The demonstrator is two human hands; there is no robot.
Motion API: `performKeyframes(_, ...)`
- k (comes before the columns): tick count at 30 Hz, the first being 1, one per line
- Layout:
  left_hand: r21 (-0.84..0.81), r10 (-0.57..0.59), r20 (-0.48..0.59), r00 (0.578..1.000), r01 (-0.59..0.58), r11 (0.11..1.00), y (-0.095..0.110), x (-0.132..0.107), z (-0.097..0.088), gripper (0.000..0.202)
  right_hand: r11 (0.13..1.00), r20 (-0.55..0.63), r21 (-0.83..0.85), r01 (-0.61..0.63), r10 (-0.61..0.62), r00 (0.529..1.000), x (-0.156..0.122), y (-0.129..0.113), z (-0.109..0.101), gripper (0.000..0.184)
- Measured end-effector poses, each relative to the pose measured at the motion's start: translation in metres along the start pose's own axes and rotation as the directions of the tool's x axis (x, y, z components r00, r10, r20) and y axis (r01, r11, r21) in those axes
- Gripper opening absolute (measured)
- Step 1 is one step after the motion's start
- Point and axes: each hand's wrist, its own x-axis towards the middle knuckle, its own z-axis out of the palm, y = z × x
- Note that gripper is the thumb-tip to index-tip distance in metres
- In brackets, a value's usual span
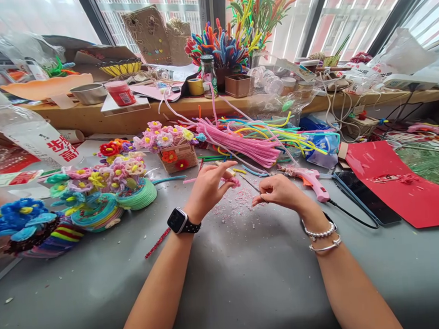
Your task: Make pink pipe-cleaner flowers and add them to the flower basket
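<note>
Pink fuzzy chenille scrap (236,182) meets my left hand (207,185) at the thumb tip, index parted, any hidden pinch I can't tell, while my right hand (280,193), fingers curled, grips a slim dark metal tool (250,184) slanting far-left toward it

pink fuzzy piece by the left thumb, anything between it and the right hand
Only the slim dark tool held in the right hand, which slants toward the pink fuzzy piece; nothing else visible stands between them.

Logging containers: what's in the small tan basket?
Fuzzy pink, white and yellow flowers crowd over the small tan basket. Front wall and blooms hide the interior.
</note>
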Motion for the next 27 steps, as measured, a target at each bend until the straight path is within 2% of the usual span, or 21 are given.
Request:
performKeyframes(12, -0.022, 0.031, 0.006, 0.999, -0.031, 0.999, -0.0004, -0.0002, 0.0011, 0.042, 0.994, 0.057, -0.108, -0.017, 0.023, 0.998, 0.0003, 0.0029, 0.0039, 0.043)
performKeyframes(27, 0.005, 0.017, 0.02, 1.0, -0.017, 1.0, -0.0013, -0.001, 0.0017, 0.041, 0.99, 0.04, -0.143, -0.018, 0.024, 0.999, 0.0013, 0.0011, 0.0032, 0.04)
